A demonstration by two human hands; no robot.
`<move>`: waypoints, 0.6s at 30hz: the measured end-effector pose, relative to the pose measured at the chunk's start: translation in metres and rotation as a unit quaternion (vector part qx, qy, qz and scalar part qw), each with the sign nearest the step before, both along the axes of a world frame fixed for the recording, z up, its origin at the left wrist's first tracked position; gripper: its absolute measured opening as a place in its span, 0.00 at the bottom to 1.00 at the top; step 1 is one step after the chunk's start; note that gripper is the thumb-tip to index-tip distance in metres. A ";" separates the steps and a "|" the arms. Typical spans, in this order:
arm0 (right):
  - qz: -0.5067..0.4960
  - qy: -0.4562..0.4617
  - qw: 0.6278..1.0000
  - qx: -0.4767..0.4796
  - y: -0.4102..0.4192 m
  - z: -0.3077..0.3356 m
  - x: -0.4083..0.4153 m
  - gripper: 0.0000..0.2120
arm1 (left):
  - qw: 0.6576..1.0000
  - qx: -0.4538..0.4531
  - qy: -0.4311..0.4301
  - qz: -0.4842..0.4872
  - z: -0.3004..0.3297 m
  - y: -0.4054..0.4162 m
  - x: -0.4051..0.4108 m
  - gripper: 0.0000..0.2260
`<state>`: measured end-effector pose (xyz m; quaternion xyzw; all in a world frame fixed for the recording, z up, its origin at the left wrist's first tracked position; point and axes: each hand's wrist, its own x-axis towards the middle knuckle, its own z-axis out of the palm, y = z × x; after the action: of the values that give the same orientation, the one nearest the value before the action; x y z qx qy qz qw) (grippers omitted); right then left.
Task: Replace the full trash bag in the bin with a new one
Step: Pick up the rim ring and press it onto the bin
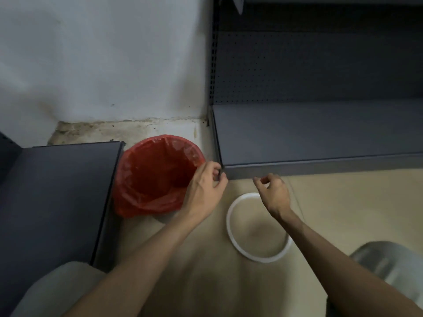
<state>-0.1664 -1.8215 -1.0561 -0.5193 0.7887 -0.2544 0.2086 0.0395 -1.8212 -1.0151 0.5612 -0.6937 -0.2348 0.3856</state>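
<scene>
1. A thin red plastic liner bag [158,177] already lines the bin, its edge folded over the rim just left of the left hand [206,188]
2. Both the left and the right hand [273,193] have loosely curled fingers, apparently holding nothing
3. Left to do, likely: fit the white plastic retaining ring [258,227] lying under the right hand

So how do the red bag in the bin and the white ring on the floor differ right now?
The red bag is crinkled, translucent film, draped over the bin's rim; the white ring is rigid and smooth. The bag stands between the shelf bases; the ring lies flat on open floor, under the right hand. Both have round, open outlines.
</scene>
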 end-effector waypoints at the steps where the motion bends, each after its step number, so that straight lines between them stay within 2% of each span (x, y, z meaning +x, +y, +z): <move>1: -0.014 0.007 1.000 0.006 0.008 -0.008 -0.010 0.17 | 1.000 0.012 0.003 -0.012 -0.011 0.003 -0.013 0.08; 6: -0.072 0.047 0.994 0.062 0.052 -0.062 -0.054 0.15 | 0.990 0.134 -0.025 -0.042 -0.081 0.016 -0.050 0.11; 11: -0.098 0.086 0.980 0.152 0.091 -0.131 -0.080 0.18 | 0.954 0.255 -0.155 -0.021 -0.150 0.020 -0.054 0.16; 15: -0.115 0.080 0.973 0.184 0.110 -0.171 -0.088 0.21 | 0.928 0.303 -0.217 0.009 -0.185 0.017 -0.054 0.19; 18: -0.111 0.060 0.974 0.189 0.117 -0.188 -0.087 0.20 | 0.917 0.306 -0.256 -0.010 -0.197 0.017 -0.055 0.16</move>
<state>-0.2531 -1.7047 -1.2442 -0.3940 0.8864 -0.0902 0.2255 -0.0153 -1.8039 -1.2122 0.6854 -0.6687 -0.2882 0.0022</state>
